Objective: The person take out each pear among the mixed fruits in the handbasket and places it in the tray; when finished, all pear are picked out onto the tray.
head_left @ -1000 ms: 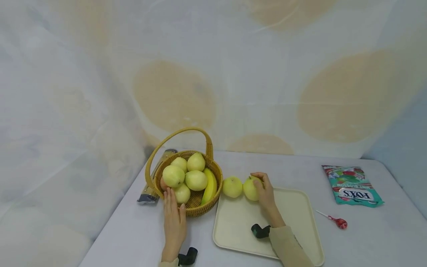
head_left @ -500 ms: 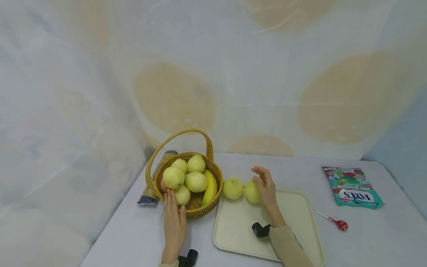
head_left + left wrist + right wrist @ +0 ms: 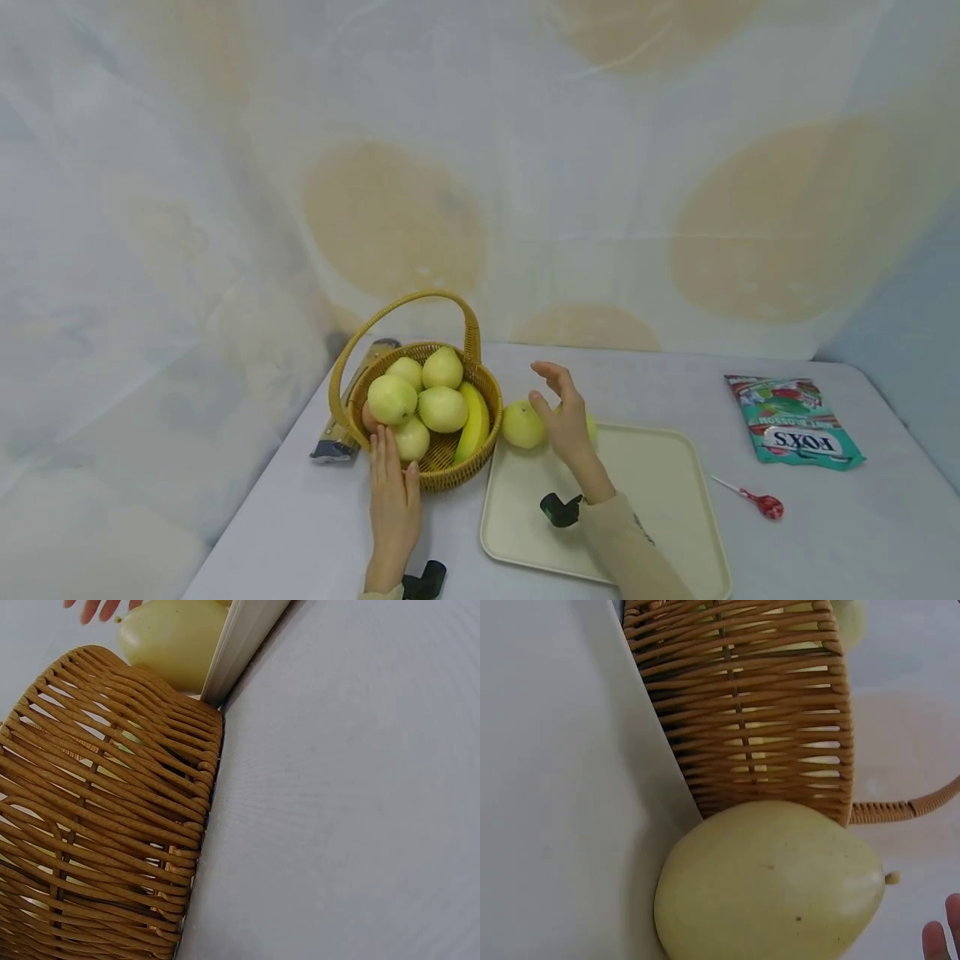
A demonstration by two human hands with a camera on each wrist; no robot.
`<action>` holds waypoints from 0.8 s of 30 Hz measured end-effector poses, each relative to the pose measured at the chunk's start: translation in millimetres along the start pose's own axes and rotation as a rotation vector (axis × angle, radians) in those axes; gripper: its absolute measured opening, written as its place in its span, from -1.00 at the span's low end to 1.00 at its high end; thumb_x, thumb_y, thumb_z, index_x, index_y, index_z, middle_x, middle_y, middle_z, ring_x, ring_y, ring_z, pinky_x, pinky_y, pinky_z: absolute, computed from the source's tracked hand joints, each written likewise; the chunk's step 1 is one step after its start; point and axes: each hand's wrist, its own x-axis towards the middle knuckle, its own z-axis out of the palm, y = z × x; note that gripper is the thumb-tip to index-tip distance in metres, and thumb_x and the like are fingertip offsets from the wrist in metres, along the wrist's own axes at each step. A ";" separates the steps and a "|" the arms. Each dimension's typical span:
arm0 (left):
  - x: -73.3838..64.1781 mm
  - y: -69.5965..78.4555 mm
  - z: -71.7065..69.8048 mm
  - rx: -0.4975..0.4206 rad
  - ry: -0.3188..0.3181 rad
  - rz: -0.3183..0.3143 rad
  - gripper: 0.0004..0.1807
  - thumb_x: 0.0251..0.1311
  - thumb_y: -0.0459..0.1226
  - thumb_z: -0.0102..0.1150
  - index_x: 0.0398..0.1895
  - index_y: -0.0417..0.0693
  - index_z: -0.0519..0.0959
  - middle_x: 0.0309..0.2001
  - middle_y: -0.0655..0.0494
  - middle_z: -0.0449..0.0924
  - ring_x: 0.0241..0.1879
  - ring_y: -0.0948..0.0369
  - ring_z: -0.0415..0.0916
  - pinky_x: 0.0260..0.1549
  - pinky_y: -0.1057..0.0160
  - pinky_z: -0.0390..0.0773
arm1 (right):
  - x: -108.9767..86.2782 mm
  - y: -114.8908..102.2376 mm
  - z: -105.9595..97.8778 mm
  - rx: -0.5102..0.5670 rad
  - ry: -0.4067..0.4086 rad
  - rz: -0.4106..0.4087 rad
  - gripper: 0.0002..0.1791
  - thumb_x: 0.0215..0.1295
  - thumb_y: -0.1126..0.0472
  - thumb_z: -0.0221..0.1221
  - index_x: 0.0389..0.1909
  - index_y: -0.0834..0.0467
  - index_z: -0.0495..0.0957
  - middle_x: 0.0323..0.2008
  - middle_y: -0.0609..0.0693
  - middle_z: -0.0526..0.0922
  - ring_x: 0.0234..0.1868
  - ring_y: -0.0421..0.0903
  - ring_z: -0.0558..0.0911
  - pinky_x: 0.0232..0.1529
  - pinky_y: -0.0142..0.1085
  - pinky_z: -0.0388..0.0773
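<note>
My left hand (image 3: pixel 393 504) lies with straight fingers against the near-left side of a wicker basket (image 3: pixel 448 479), fingertips at its rim. Several pale yellow-green pears (image 3: pixel 442 409) and a banana (image 3: pixel 473 423) fill the basket. Above the far edge of a cream tray (image 3: pixel 600 569), my right hand (image 3: pixel 567 423) hovers with parted, loosely bent fingers, holding nothing. It overlaps one pear (image 3: pixel 592 427) and is close to another pear (image 3: pixel 522 426) beside the basket. In the right wrist view a pear (image 3: pixel 769 885) with a short stem fills the foreground, fingertips at the lower right.
The basket's tall handle (image 3: pixel 435 293) arches over the fruit. A gold packet (image 3: pixel 335 447) lies partly behind the basket. To the tray's right are a red lollipop (image 3: pixel 767 505) and a teal Fox's candy bag (image 3: pixel 802 427). A fabric backdrop (image 3: pixel 570 208) stands behind the table.
My right hand has released the right-hand pear, lifted, and moved left toward the pear nearest the basket. My left hand stays at the basket.
</note>
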 end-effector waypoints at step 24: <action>-0.4 0.1 -1.4 0.007 -0.006 0.003 -0.32 0.42 -0.33 -0.07 0.51 -0.28 -0.05 0.52 -0.26 -0.07 0.51 -0.18 -0.14 0.44 0.46 -0.40 | 8.1 0.1 56.7 -0.006 -0.147 -0.020 -0.55 0.22 0.51 0.09 0.15 0.48 0.36 0.16 0.39 0.47 0.27 0.30 0.40 0.29 0.18 0.31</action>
